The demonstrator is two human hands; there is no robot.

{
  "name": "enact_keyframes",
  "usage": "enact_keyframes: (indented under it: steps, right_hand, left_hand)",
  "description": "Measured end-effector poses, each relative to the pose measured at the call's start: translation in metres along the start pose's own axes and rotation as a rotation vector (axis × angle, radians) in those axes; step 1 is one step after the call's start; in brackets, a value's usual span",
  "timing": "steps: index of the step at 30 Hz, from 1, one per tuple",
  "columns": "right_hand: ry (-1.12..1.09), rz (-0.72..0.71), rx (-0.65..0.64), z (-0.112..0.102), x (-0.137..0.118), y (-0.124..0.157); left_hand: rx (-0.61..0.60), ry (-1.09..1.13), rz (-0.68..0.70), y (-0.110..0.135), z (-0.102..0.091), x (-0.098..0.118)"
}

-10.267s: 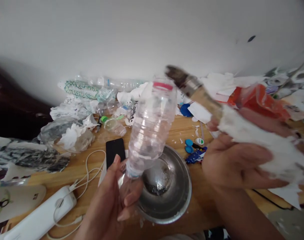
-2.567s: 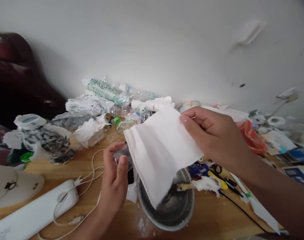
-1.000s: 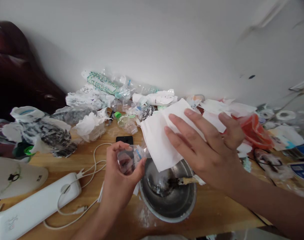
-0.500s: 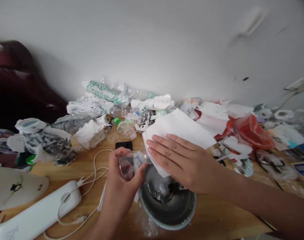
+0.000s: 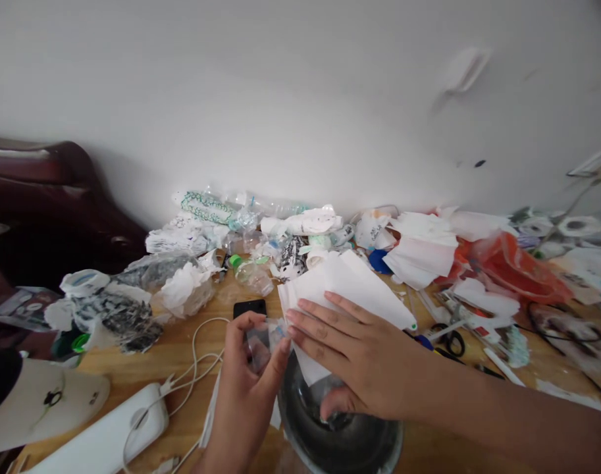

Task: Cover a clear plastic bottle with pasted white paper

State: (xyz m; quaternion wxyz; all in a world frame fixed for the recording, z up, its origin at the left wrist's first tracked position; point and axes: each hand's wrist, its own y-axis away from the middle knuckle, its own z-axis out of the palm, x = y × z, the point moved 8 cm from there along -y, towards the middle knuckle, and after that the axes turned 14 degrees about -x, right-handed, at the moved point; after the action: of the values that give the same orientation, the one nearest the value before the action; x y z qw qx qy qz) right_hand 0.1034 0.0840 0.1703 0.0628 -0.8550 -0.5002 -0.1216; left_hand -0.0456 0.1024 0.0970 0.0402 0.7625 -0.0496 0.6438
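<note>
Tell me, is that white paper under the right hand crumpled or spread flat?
Spread flat: the white paper lies smooth under the right hand, over the metal bowl.

Count: two hands, left hand (image 5: 245, 395) and right hand (image 5: 352, 355); one clear plastic bottle (image 5: 261, 339); one white paper sheet (image 5: 344, 289); one metal bowl (image 5: 339, 441); one black phone (image 5: 249, 307); one pair of scissors (image 5: 448, 339).
</note>
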Motion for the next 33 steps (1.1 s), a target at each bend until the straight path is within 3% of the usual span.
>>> enact_keyframes:
  steps: [4,10,13,17,22,25,29,33]
  right_hand:
    - [-0.082,0.095,0.122,-0.018,0.011,-0.001]
    - [-0.005,0.176,0.156,-0.025,0.010,-0.008]
    - [0.009,0.163,0.250,-0.033,0.008,-0.005]
    - [0.041,0.175,0.267,-0.039,0.013,0.002]
    - [0.204,0.212,0.311,-0.044,0.020,0.016]
    - [0.207,0.183,0.317,-0.040,0.021,0.021]
    - [0.181,0.145,0.391,-0.040,0.028,0.027]
    - [0.199,0.138,0.429,-0.041,0.046,0.033]
  left_hand:
    - [0.030,-0.287,0.157,0.002,-0.002,0.023]
    - [0.050,-0.721,0.712,0.029,0.015,0.084]
    - [0.048,-0.769,0.786,0.036,0.022,0.093]
    - [0.027,-0.689,0.783,0.034,0.025,0.095]
    - [-0.046,-0.361,0.567,0.017,0.012,0.082]
    - [-0.043,-0.409,0.612,0.017,0.007,0.087]
    - [0.034,-0.399,0.590,0.014,-0.006,0.087]
    - [0.181,-0.269,0.460,0.008,-0.036,0.072]
